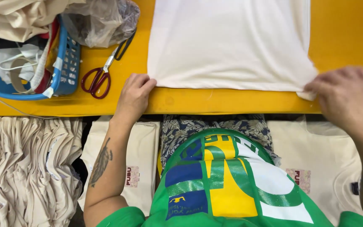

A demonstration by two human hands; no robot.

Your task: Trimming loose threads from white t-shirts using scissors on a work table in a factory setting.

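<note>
So both hands are pinching the near hem of a cream shirt [232, 42] lying flat on the yellow table [349, 29]: left hand [134, 97] at one corner, right hand [346, 97] at the other. Red-handled scissors [99, 75] and a blue basket [64, 63] sit farther left.

Green shirt [227, 185] with yellow, blue, white print, feather tattoo [101, 162] on left forearm

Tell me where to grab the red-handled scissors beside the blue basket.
Take the scissors by the red finger loops, which lie nearest the table's front edge with bare yellow table around them. Come from the near side with the left hand, the closer of the two hands. The blades point away, toward the plastic bag.
</note>
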